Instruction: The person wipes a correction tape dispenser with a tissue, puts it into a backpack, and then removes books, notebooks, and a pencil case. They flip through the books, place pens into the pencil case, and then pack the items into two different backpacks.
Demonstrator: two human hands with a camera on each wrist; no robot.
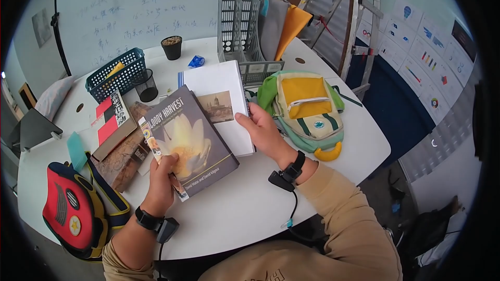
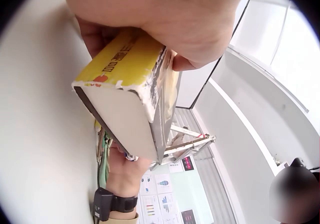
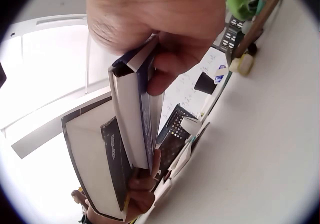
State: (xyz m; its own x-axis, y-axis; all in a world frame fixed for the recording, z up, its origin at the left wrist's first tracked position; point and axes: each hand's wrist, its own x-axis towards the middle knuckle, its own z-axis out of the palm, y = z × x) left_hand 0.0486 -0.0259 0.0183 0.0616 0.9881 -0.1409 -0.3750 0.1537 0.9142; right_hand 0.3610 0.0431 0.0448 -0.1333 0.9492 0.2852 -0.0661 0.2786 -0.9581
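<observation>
My left hand point(image 1: 161, 179) grips a thick dark grey book point(image 1: 190, 140) with a pale flower on its cover, thumb on the front near the spine. In the left wrist view, that book's yellow spine point(image 2: 120, 59) lies against the palm side. My right hand point(image 1: 265, 135) holds a white book point(image 1: 211, 80) with a small picture of a domed building, thumb on its front. The dark book overlaps the white one's lower left. In the right wrist view, the left fingers point(image 3: 142, 184) show at the far end of the white book's page block point(image 3: 130, 109). Both books are tilted above the table.
Books point(image 1: 117, 125) lie stacked on the left, behind a red cap-shaped bag point(image 1: 73, 208). Farther back stand a green basket point(image 1: 117, 70), a mesh cup point(image 1: 145, 86), a potted plant point(image 1: 172, 48) and a grey file rack point(image 1: 239, 31). A green-yellow backpack point(image 1: 307, 106) sits right on the white table point(image 1: 250, 203).
</observation>
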